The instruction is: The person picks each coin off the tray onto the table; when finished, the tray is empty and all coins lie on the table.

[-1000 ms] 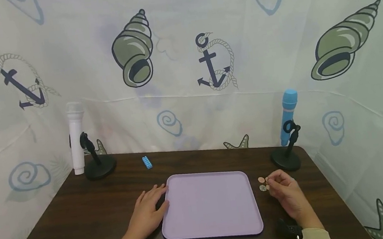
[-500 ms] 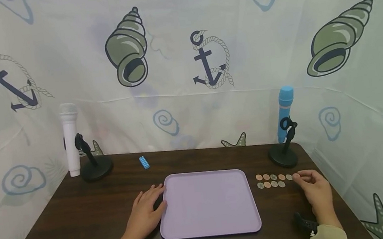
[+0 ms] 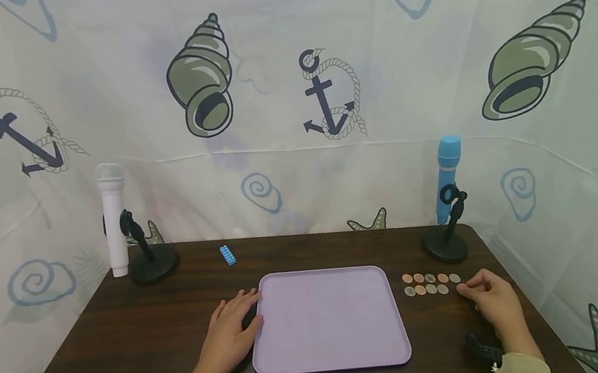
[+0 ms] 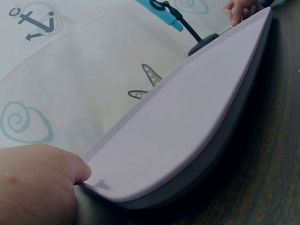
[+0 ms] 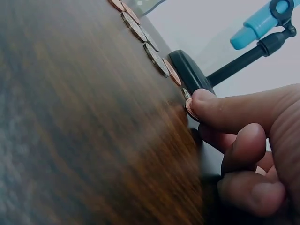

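Note:
My left hand [image 3: 231, 330] rests beside a lilac tray [image 3: 328, 320], its fingertips and thumb touching the left rim. In the left wrist view the thumb [image 4: 80, 169] lies against a corner of that tray. Right of the tray, several coins [image 3: 431, 289], copper and silver in colour, lie flat in two rows. At the right end of the nearer row, my right hand [image 3: 495, 302] pinches a copper coin [image 5: 189, 109] between thumb and index finger. The remaining fingers of that hand curl loosely below, as the right wrist view shows.
A blue microphone [image 3: 447, 177] stands in a black stand [image 3: 445, 244] behind the coins. At the back left are a white microphone [image 3: 115, 218] and another black stand [image 3: 153, 263]. A small blue toy brick [image 3: 228, 255] lies behind the tray. A printed cloth hangs beyond the table.
My right hand has moved right from over the coins, uncovering both rows, then slightly nearer, from the far row's end to the near row's. The left hand stays at the tray.

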A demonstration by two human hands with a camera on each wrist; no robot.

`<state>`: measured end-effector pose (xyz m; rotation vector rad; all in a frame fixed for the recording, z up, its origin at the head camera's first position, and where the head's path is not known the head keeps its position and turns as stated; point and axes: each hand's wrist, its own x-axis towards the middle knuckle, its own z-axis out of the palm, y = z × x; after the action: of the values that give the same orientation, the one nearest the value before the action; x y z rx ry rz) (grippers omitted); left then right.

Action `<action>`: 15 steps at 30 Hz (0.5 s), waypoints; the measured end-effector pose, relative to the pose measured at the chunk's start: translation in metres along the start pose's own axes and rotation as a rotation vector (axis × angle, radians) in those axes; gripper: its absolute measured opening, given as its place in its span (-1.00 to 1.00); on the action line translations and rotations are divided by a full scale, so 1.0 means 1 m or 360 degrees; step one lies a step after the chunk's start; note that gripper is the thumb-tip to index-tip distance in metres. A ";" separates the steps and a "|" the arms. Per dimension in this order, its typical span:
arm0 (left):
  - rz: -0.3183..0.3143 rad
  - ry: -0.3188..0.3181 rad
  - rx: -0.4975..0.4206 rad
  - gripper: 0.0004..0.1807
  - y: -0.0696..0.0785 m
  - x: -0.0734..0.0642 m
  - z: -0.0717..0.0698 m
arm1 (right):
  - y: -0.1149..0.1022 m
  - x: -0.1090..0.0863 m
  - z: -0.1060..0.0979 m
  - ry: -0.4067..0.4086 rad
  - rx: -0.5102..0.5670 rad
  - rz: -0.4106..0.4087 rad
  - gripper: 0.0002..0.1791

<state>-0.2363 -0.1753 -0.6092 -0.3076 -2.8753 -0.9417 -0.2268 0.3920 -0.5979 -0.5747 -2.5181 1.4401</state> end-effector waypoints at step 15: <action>-0.0002 0.0035 -0.0042 -0.42 0.001 -0.001 0.002 | -0.005 0.002 -0.005 -0.0092 -0.0319 -0.0026 -0.50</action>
<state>-0.2348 -0.1736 -0.6099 -0.2955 -2.8454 -0.9781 -0.2283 0.3945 -0.5910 -0.5505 -2.7258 1.2234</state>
